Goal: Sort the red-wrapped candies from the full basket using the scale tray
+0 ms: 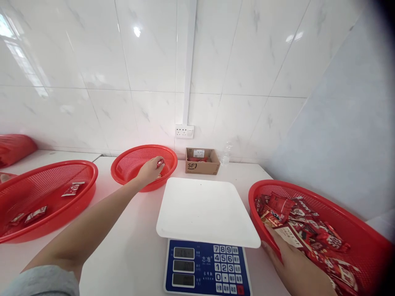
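Observation:
My left hand (149, 172) reaches over the round red plastic basket (122, 164) near the wall. Its fingers are closed on a small red snack packet (160, 163). At the right, my right hand (285, 259) grips the near rim of a larger red basket (367, 246), fingers inside and thumb outside. Red and brown wrapped snack packets (308, 222) are heaped in that basket. Between my hands stands a scale with a bare white pan (206, 211) and a blue keypad panel (205, 269).
Another red basket (89, 193) on the left holds several packets (73, 189). A small cardboard box (202, 166) and a clear plastic bottle (226, 154) stand by the tiled wall. Part of another person's hand (4, 177) seems to show at the left edge.

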The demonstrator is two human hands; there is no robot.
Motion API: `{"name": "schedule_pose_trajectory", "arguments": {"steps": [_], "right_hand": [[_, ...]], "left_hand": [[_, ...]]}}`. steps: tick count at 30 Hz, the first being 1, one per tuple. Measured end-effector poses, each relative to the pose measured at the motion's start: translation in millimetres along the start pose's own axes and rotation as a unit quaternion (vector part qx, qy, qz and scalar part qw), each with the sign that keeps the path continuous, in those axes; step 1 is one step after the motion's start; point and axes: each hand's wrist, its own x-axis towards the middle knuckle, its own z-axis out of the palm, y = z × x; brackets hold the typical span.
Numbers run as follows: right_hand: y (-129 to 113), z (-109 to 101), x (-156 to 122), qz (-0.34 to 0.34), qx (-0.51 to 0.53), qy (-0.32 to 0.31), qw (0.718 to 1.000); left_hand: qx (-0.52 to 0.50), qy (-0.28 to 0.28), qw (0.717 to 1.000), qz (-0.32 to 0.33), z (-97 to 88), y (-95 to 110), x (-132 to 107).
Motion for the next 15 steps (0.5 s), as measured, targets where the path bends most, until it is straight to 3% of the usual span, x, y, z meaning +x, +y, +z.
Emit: {"name": "schedule_pose_trajectory", "arguments": {"steps": [8, 15], "right_hand": [[-2.7, -2.6, 0.6, 0.010, 0.001, -0.032, 0.999], [-5.2, -5.3, -1.5, 0.004, -0.019, -0.008, 1.000]], "left_hand": [[0.009, 0.018, 0.998, -0.054, -8.4, -27.8, 3.3], [0.008, 0.022, 0.996, -0.084, -8.0, -46.8, 3.5]]}}
